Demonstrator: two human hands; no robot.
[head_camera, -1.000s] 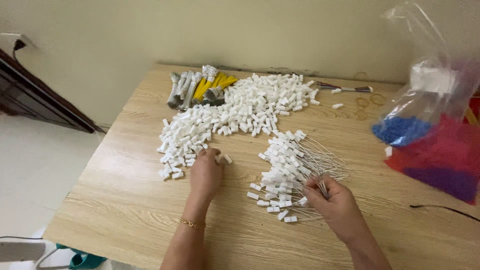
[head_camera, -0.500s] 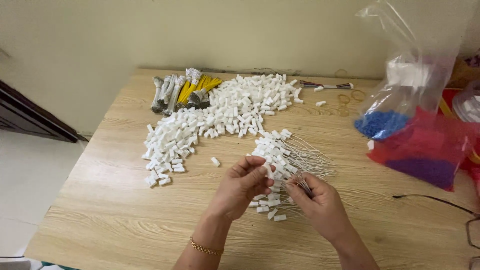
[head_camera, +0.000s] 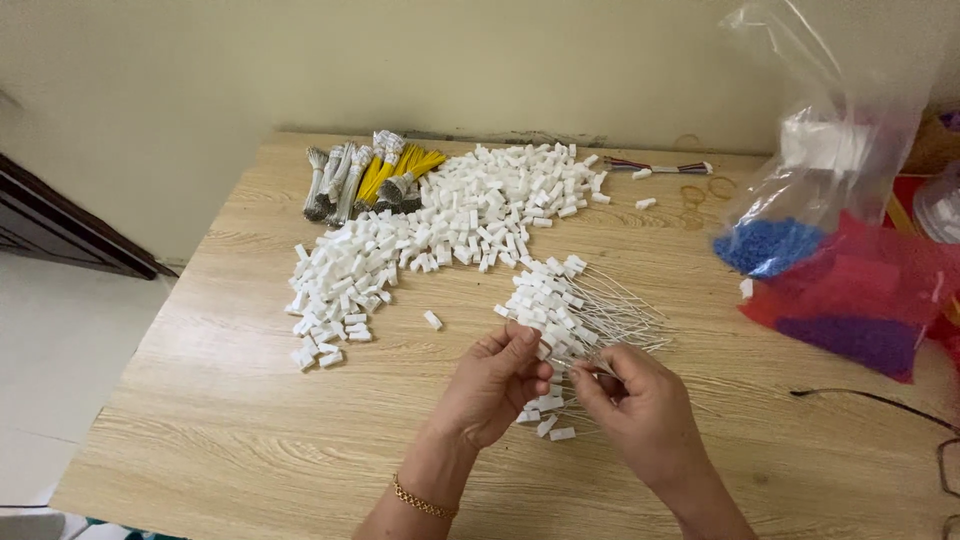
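Observation:
My left hand (head_camera: 495, 385) and my right hand (head_camera: 640, 405) meet above the near middle of a wooden table (head_camera: 230, 420). The left fingertips pinch a small white plastic connector; the right fingers pinch a thin white wire at it. Just behind the hands lies a pile of wired white connectors (head_camera: 565, 305), their wires fanning to the right. A wide heap of loose white connectors (head_camera: 440, 225) spreads across the table's middle and left. One loose connector (head_camera: 432, 320) lies alone in front of the heap.
Bundles of grey and yellow wires (head_camera: 365, 180) lie at the back left. Clear plastic bags holding blue, red and purple parts (head_camera: 840, 270) stand at the right. A short multicoloured cable (head_camera: 655, 167) and rubber bands lie at the back. Spectacles (head_camera: 930, 440) poke in at the right edge.
My left hand left the loose heap and came right to meet the right hand. The right hand lifted a wire off the wired pile. Both hands now work together.

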